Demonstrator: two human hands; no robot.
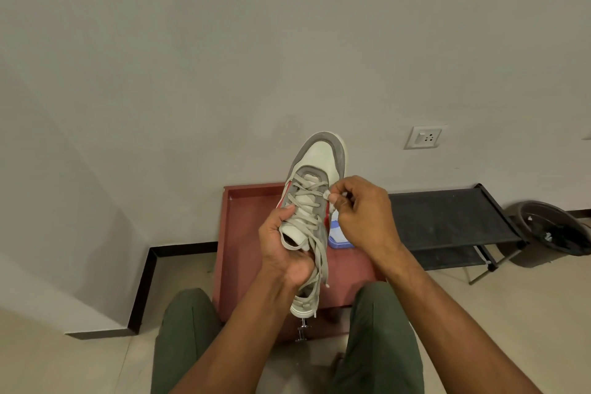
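Grey suede and off-white panels are seen on the sneaker (319, 157), which is held up between the hands with its toe pointing away, above the reddish tabletop (243, 233). The shoe is gripped at its collar and tongue by the left hand (281, 249), fingers curled round it. A lace end (327, 194) is pinched between thumb and fingertips of the right hand (361, 211), just beside the eyelets on that side. The loose lace (321, 253) is left hanging below the left hand.

Threading appears to be in hand. The tip could be lost if the pinch is relaxed, or bent against the eyelet rim if it is pushed at an angle. The dangling length could be trapped under the left palm, so that the lace would be drawn unevenly. The shoe could be twisted by a hard pull, as it is supported by one hand only.
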